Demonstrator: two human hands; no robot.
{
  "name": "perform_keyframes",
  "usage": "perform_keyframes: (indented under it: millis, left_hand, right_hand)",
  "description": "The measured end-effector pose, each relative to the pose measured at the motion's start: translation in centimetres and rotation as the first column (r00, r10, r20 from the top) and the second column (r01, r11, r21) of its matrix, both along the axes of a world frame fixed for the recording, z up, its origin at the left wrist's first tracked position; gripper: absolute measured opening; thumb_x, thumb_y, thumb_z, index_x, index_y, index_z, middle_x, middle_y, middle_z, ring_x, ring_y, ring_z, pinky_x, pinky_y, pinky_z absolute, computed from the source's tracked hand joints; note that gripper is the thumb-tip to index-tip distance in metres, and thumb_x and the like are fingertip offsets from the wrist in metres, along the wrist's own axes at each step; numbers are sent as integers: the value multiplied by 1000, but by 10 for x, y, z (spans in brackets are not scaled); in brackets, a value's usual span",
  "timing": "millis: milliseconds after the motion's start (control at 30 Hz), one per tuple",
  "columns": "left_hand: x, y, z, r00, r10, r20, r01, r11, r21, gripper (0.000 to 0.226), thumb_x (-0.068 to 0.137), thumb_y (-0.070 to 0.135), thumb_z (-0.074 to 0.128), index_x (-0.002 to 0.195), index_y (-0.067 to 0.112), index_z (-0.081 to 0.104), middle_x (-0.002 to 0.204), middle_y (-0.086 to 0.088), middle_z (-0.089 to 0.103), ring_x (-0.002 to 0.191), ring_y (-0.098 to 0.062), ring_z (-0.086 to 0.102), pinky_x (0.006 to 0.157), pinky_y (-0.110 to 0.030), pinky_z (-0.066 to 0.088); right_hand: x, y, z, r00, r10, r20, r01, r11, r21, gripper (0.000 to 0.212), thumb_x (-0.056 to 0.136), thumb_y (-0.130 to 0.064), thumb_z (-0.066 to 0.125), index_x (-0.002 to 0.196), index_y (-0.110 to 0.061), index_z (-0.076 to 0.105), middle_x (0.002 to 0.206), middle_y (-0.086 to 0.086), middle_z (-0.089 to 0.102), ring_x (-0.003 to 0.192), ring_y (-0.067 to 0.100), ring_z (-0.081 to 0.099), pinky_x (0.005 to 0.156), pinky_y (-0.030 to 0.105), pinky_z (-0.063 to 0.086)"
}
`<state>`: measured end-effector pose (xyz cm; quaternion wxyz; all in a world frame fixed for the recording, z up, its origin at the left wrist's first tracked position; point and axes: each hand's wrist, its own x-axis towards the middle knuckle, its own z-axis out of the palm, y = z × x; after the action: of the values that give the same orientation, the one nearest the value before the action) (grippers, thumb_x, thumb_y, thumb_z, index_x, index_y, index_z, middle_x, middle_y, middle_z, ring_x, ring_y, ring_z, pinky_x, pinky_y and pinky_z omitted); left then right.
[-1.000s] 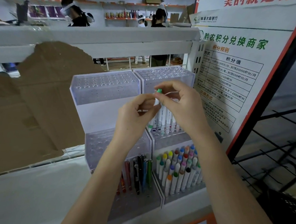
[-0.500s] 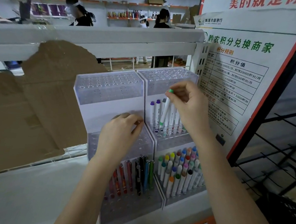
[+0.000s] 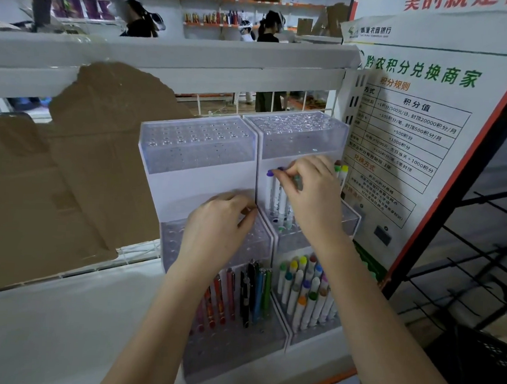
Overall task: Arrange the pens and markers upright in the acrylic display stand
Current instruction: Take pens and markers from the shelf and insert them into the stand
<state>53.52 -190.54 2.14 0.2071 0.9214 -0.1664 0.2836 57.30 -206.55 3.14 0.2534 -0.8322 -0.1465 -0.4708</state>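
The clear acrylic tiered display stand (image 3: pixel 302 135) sits directly ahead of both hands, its overhanging top tier close above the knuckles, so headroom is tight. The right hand (image 3: pixel 311 195) pinches the white purple-capped markers (image 3: pixel 271 192) in the middle tier; best lowered straight. The left hand (image 3: pixel 218 222), fingers curled, steadies the divider.

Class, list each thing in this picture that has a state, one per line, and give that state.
Left hand: fingers curled, resting on the stand's middle divider.
Right hand: pinching marker tops in the middle tier.
Middle-tier markers: upright in holes.
Bottom-tier markers: upright, packed together.
Pens: standing, leaning slightly.
Acrylic display stand: top tiers empty.
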Motion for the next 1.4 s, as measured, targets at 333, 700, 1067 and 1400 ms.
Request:
perform_keyframes:
  millis: [333,700,1067,1400]
  left_hand:
    - [-5,10,5,999,3,50,-6,999,53,14,89,24,59,89,16,70,87,-2,69,78,-26,62,54,-29,43]
    - [-80,123,-5,878,439,194,-463,881,103,22,83,30,49,78,20,68,71,3,62,70,-22,61,49,-27,45]
    - [-200,252,-76,664,742,-94,-724,669,169,6,77,15,72,77,20,70,78,1,68,73,-26,64,49,-28,43]
    - [-267,422,-100,574,790,-215,-763,612,209,11,89,22,59,87,19,70,84,-1,67,87,-24,60,59,-30,42]
  right_hand:
    - [-23,13,7,999,52,-7,-52,998,-22,18,89,-20,58,79,-6,60,79,5,61,79,22,56,75,21,37]
    - [-85,138,-20,844,513,-157,-524,851,-43,23,87,-26,46,84,-10,62,87,3,62,84,22,56,75,24,39]
    - [-147,273,-93,540,628,-560,-799,591,-107,20,96,-25,48,107,-14,60,109,2,57,105,19,50,80,28,41]
    - [-196,447,-119,473,530,-704,-816,566,-121,20,96,-24,46,105,-11,58,110,5,54,106,22,50,81,33,42]
